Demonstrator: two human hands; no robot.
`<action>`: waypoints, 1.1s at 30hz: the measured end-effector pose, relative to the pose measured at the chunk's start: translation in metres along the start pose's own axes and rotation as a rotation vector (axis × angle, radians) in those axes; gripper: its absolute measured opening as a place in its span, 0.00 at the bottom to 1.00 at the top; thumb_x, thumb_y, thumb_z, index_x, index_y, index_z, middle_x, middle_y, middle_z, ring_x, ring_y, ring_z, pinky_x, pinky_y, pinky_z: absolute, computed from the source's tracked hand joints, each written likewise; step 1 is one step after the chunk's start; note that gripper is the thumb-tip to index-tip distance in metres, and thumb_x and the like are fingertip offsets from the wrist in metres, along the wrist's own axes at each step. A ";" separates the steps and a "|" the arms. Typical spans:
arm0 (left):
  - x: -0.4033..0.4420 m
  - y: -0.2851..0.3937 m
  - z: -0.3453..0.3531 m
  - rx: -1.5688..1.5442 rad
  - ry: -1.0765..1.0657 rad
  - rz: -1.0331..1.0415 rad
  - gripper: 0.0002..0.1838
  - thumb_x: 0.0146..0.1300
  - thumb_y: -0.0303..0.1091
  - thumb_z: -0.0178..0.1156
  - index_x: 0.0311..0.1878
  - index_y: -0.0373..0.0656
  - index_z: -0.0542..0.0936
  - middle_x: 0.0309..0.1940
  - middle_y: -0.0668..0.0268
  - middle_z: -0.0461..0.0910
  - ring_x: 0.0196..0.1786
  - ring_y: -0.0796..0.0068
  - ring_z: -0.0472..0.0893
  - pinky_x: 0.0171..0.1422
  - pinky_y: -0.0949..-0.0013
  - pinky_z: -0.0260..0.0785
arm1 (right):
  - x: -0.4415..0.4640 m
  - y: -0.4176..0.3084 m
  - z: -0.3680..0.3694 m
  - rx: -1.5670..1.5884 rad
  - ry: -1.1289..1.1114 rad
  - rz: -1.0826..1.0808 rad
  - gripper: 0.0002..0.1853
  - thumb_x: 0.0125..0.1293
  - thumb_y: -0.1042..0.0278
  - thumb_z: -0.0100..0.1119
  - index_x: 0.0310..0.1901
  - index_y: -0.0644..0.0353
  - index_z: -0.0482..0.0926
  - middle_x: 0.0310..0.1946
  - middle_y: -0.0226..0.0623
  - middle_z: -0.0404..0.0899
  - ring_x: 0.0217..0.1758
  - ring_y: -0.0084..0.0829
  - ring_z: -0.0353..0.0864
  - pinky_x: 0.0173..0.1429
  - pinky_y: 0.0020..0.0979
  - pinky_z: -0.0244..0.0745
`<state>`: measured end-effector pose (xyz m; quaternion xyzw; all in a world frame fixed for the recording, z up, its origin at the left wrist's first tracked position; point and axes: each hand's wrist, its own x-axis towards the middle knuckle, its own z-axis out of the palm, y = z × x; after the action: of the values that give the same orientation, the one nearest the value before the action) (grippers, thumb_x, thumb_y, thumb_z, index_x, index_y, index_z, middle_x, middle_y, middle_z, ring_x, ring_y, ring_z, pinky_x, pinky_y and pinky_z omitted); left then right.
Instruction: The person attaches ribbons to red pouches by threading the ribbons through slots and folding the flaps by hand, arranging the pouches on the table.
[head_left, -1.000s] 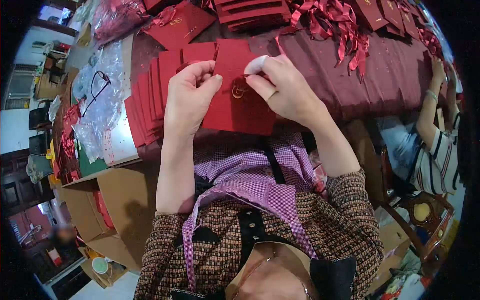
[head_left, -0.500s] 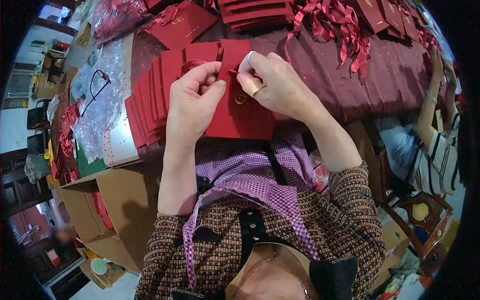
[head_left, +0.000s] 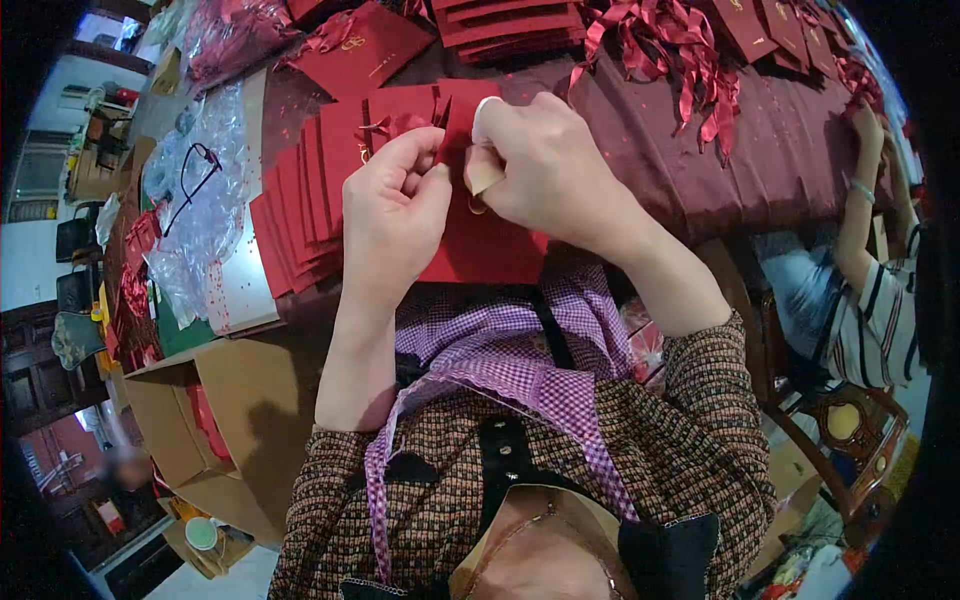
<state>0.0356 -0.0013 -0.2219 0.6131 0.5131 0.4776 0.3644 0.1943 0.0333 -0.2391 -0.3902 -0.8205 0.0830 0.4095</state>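
A red paper bag (head_left: 490, 250) lies flat on the cloth in front of me, under both hands. My left hand (head_left: 400, 210) is closed in a pinch above its upper left part, on a narrow red ribbon at the fingertips. Close by on the right, my right hand (head_left: 545, 165) is curled shut over the same bag; a ribbon end showed at its fingertips a moment before, but the knuckles now hide the pinch. It wears a wide gold-coloured ring and a white wrap on a finger. Several more red bags (head_left: 300, 210) overlap in a fan to the left.
Red bags (head_left: 370, 45) and a stack (head_left: 510, 25) lie farther back, beside loose red ribbons (head_left: 660, 70). Clear plastic (head_left: 200, 240) and glasses (head_left: 195, 185) are at left, above an open cardboard box (head_left: 230, 430). Another person's arm (head_left: 860, 200) reaches in at right.
My right hand has turned and shifted slightly up, so its fingertips and the ribbon end no longer show. My left hand has moved slightly down and right, still pinching.
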 end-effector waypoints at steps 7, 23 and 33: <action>0.001 0.001 -0.005 -0.160 0.004 -0.091 0.12 0.57 0.17 0.56 0.46 0.32 0.78 0.32 0.73 0.77 0.32 0.89 0.72 0.37 0.83 0.65 | -0.001 -0.004 -0.004 0.084 0.056 0.005 0.06 0.50 0.73 0.59 0.25 0.60 0.70 0.16 0.38 0.75 0.23 0.41 0.77 0.34 0.38 0.67; -0.002 -0.008 -0.010 -0.338 -0.022 -0.299 0.12 0.58 0.21 0.58 0.46 0.31 0.77 0.34 0.68 0.79 0.35 0.85 0.75 0.42 0.81 0.67 | -0.007 0.006 -0.006 0.256 -0.104 0.084 0.05 0.53 0.70 0.58 0.27 0.62 0.75 0.19 0.42 0.77 0.25 0.45 0.79 0.36 0.41 0.70; -0.005 -0.015 -0.006 -0.296 -0.015 -0.233 0.14 0.56 0.17 0.58 0.47 0.31 0.78 0.36 0.68 0.80 0.37 0.84 0.76 0.44 0.81 0.68 | -0.006 0.008 -0.002 0.322 -0.152 0.156 0.05 0.53 0.68 0.58 0.27 0.60 0.75 0.17 0.40 0.77 0.25 0.44 0.78 0.42 0.39 0.67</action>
<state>0.0258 -0.0029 -0.2348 0.4928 0.5018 0.4979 0.5074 0.2025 0.0340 -0.2445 -0.3747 -0.7926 0.2738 0.3955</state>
